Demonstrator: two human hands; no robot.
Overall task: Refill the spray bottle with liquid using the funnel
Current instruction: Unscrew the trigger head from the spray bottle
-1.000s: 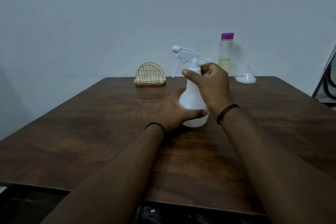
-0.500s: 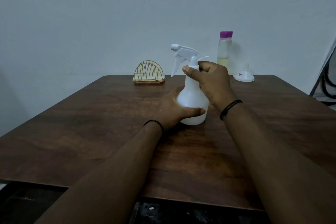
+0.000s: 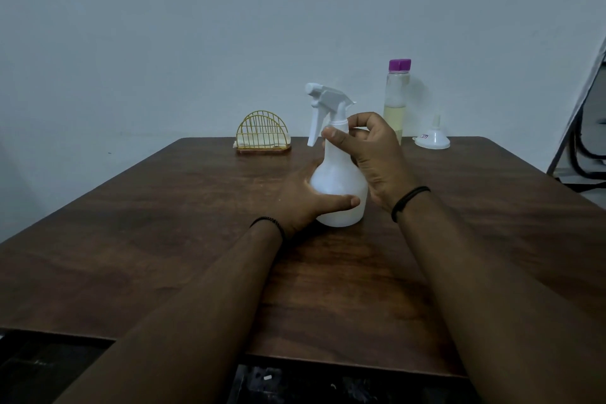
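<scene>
- We see the white spray bottle point(image 3: 339, 188) standing upright near the middle of the dark wooden surface point(image 3: 164, 239), its long axis vertical and its base flat on the wood.
- Its trigger head point(image 3: 328, 98) sits on top, with the nozzle pointing left and the trigger lever hanging down on that same left side.
- Our left hand point(image 3: 306, 203) wraps the round lower body of the bottle from the left; the thumb lies across the front of it and the fingers curl around the far side, out of sight.
- Our right hand point(image 3: 373, 157) is at the bottle's neck just below the trigger head, thumb on the front of the neck and fingers curled around it from the right, gripping it.
- Each wrist carries a thin black band.
- At the far edge of the surface, behind the right hand, stands a clear bottle point(image 3: 396, 102) with a purple cap, upright, holding pale yellowish liquid in its lower part.
- Just to the right of that bottle, the white funnel point(image 3: 432, 138) rests upside down, wide mouth on the surface and spout pointing up.
- To the far left of the spray bottle, a gold wire napkin holder point(image 3: 262, 134) stands by the back edge.
</scene>
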